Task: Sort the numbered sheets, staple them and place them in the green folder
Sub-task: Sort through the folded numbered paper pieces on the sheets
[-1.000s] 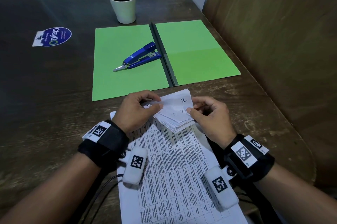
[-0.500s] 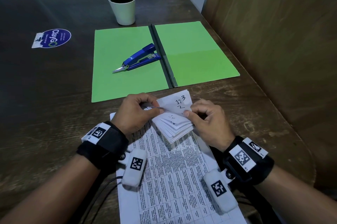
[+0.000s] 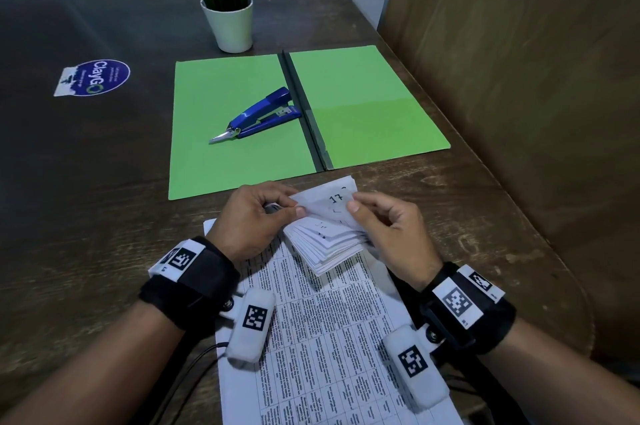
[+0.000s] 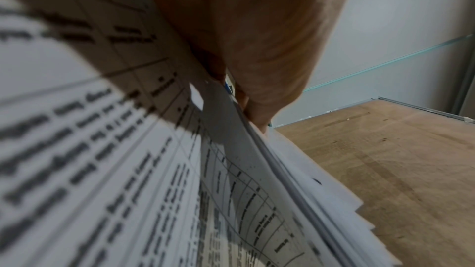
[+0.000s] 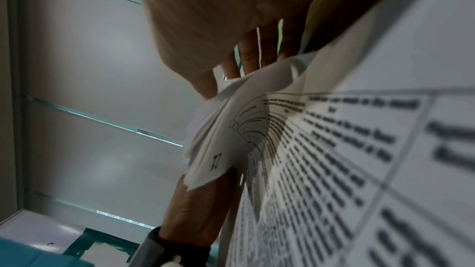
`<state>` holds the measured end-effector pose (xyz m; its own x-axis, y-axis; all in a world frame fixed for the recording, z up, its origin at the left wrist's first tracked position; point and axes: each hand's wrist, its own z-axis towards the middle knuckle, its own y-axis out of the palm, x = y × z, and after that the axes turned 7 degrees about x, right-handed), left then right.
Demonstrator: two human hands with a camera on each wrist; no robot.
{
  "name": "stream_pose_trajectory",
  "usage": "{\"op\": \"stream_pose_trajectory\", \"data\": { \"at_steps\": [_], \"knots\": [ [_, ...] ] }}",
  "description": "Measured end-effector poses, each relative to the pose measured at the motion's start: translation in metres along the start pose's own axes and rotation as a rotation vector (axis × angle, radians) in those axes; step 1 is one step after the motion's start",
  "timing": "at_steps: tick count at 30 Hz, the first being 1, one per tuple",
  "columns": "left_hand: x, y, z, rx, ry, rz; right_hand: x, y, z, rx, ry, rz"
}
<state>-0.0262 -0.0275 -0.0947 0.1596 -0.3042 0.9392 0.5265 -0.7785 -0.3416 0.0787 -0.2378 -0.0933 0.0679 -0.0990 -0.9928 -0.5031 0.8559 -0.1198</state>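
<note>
A fanned stack of small numbered sheets (image 3: 329, 237) is held just above the table between both hands. My left hand (image 3: 256, 216) pinches its left edge. My right hand (image 3: 384, 223) pinches the upper sheets at the right, its thumb on a lifted sheet marked 17. The wrist views show the stack's edges (image 4: 295, 180) (image 5: 218, 149) from below. Beyond the hands lies the open green folder (image 3: 367, 102), and a blue stapler (image 3: 259, 116) rests on its left half.
A large printed sheet (image 3: 329, 338) lies on the wooden table (image 3: 86, 216) under my wrists. A potted plant (image 3: 228, 19) stands behind the folder. A blue sticker (image 3: 93, 76) is at the far left. A wooden panel (image 3: 519, 78) borders the table's right side.
The sheet marked 2 has been thumbed down. My right thumb moved up and now lifts a sheet marked 17, and the stack is fanned wider.
</note>
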Motion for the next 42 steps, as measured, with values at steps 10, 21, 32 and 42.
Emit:
{"op": "stream_pose_trajectory", "data": {
  "at_steps": [10, 21, 32, 42],
  "knots": [
    [-0.003, 0.001, -0.001, -0.02, 0.043, 0.048, -0.003, 0.001, -0.004, -0.008, -0.093, -0.011],
    [0.002, 0.001, -0.002, -0.02, 0.091, 0.03, 0.015, -0.002, 0.008, 0.13, -0.014, -0.111],
    [0.002, 0.0, -0.003, -0.005, 0.066, 0.012, 0.005, -0.002, 0.005, 0.189, -0.049, -0.192],
    [0.002, 0.001, -0.003, -0.039, 0.06, 0.022, -0.006, 0.002, -0.003, 0.035, -0.126, -0.053]
  ]
}}
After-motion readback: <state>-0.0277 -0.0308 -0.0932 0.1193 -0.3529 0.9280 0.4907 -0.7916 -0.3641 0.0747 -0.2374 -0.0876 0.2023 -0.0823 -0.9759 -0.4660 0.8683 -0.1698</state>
